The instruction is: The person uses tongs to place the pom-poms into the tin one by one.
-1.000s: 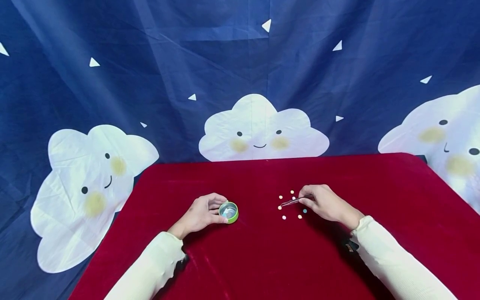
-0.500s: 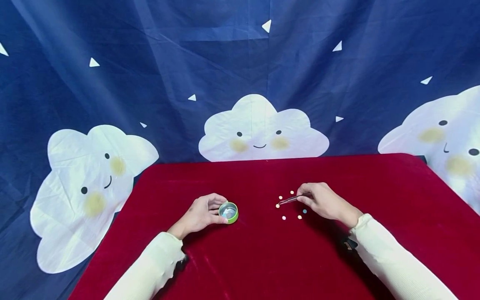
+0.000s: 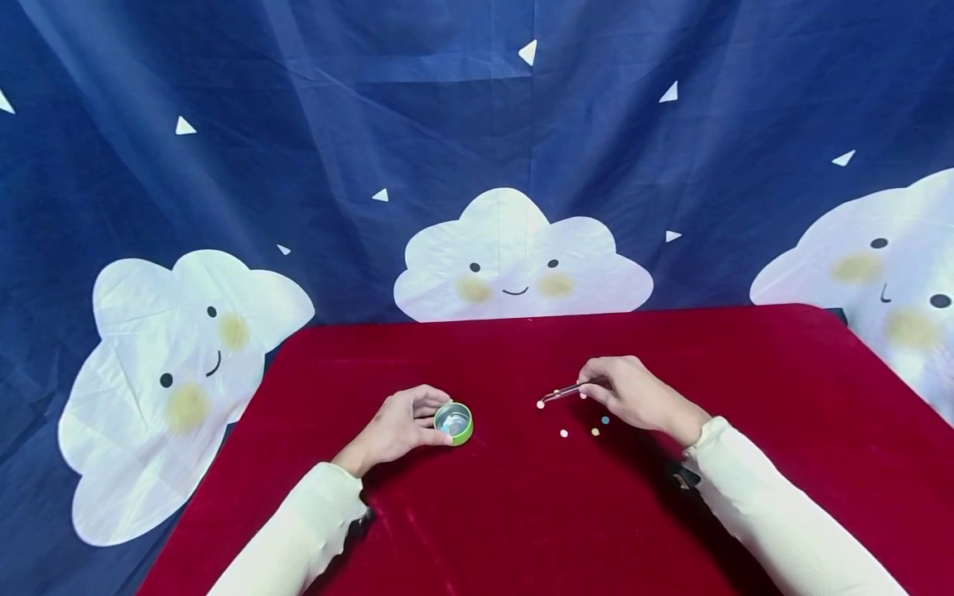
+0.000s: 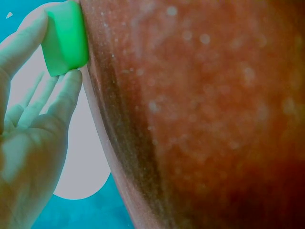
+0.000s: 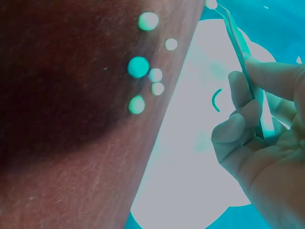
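With thumb and fingers around its side, my left hand (image 3: 395, 426) holds a small round green tin (image 3: 464, 438) on the red cloth. The tin's silvery inside shows from above; in the left wrist view its green wall (image 4: 69, 40) sits between thumb and fingertips. My right hand (image 3: 637, 393) grips slim metal tweezers (image 5: 237, 40), pointing left toward the tin. At their tips is a small pale ball (image 5: 211, 4), held off the cloth. Below the right hand lie several more little balls, among them a blue one (image 5: 138, 67), a whitish one (image 3: 563, 433) and a yellowish one (image 3: 595, 432).
A red velvet cloth (image 3: 477, 521) covers the table. Behind the table's far edge hangs a dark blue curtain (image 3: 335, 149) printed with white clouds (image 3: 514, 232). Red cloth lies between the tin and the loose balls.
The right hand has moved left and slightly away with the tweezers, carrying the pale ball from among the others toward the tin. The left hand and tin have stayed put.
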`<state>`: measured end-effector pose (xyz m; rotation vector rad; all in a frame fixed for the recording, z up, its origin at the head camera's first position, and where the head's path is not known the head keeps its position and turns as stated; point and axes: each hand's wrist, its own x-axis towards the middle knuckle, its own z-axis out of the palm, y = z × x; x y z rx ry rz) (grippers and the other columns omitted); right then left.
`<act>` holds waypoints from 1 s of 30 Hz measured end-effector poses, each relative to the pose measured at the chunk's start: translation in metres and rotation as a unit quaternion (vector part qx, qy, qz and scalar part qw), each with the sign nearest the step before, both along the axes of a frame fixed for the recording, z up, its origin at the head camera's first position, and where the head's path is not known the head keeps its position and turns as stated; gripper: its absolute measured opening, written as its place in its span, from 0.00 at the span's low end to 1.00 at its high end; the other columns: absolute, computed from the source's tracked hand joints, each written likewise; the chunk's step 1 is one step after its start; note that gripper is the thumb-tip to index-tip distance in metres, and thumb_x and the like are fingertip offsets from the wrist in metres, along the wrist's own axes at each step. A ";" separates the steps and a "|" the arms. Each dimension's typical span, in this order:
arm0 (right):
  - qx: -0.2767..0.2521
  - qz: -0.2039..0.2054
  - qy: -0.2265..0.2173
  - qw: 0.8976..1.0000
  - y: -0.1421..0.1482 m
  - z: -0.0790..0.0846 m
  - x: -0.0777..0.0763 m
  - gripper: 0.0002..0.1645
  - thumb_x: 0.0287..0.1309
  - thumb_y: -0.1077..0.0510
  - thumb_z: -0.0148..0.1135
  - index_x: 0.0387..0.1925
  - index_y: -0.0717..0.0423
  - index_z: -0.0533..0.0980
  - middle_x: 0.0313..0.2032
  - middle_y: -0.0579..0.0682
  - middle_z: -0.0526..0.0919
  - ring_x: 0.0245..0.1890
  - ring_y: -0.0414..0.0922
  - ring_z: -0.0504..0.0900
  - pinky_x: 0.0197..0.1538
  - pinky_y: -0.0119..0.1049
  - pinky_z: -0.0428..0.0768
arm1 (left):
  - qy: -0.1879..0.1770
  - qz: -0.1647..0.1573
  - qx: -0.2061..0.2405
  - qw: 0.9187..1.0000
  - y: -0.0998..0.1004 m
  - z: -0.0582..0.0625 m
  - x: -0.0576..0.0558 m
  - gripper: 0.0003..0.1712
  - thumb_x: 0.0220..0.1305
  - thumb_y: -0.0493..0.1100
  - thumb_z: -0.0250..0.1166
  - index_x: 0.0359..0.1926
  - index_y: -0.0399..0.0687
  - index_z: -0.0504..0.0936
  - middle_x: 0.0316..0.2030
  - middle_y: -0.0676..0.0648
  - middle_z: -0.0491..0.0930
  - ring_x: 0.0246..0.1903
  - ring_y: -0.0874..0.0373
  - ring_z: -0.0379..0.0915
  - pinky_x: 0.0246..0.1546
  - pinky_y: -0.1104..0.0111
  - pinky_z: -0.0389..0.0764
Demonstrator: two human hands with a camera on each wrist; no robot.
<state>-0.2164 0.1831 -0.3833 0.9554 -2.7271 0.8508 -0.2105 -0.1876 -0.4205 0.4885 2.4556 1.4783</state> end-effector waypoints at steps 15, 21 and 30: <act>-0.010 0.015 -0.016 1.000 -0.022 0.010 -0.002 0.03 0.59 0.66 0.68 0.33 0.57 0.81 0.28 0.40 0.78 0.28 0.39 0.73 0.34 0.33 0.78 | 0.000 -0.005 0.006 1.000 0.000 0.000 0.000 0.30 0.48 0.32 0.80 0.53 0.36 0.79 0.49 0.42 0.83 0.52 0.47 0.80 0.53 0.63 0.82; -0.018 0.023 -0.024 0.999 -0.031 0.013 -0.003 0.03 0.60 0.67 0.68 0.33 0.57 0.81 0.27 0.41 0.79 0.26 0.38 0.72 0.32 0.32 0.76 | 0.000 -0.004 0.008 1.000 0.001 0.000 0.001 0.30 0.47 0.32 0.80 0.53 0.35 0.79 0.49 0.42 0.83 0.51 0.47 0.80 0.52 0.64 0.83; -0.014 0.032 -0.028 0.999 -0.047 0.019 -0.001 0.03 0.60 0.66 0.68 0.34 0.56 0.81 0.29 0.40 0.80 0.31 0.39 0.76 0.40 0.37 0.81 | 0.008 -0.006 0.004 1.000 0.000 0.000 0.001 0.29 0.48 0.32 0.79 0.53 0.34 0.79 0.49 0.40 0.83 0.52 0.46 0.80 0.52 0.62 0.83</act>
